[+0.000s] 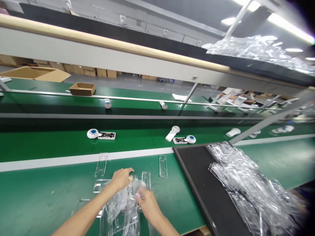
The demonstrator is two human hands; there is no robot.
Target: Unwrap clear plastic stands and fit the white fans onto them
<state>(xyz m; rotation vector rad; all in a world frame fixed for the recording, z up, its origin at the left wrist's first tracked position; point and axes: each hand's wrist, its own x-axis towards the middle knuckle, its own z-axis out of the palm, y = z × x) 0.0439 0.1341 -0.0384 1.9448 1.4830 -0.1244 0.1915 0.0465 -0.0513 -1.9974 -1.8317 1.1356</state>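
My left hand [121, 179] is closed on the top edge of a crumpled clear plastic bag [123, 206] that lies on the green work surface [36, 193]. My right hand [147, 203] pinches the same bag from the right. Clear plastic trays lie flat around the hands: one [101, 164] to the upper left, one [163, 166] to the upper right, one [146, 178] just above my right hand.
A black mat [197, 177] at right carries a heap of clear plastic packaging [246, 186]. On the green conveyor beyond the white stripe lie white devices [93, 133] [172, 132] and circuit boards [106, 135]. A cardboard box [82, 88] sits farther back.
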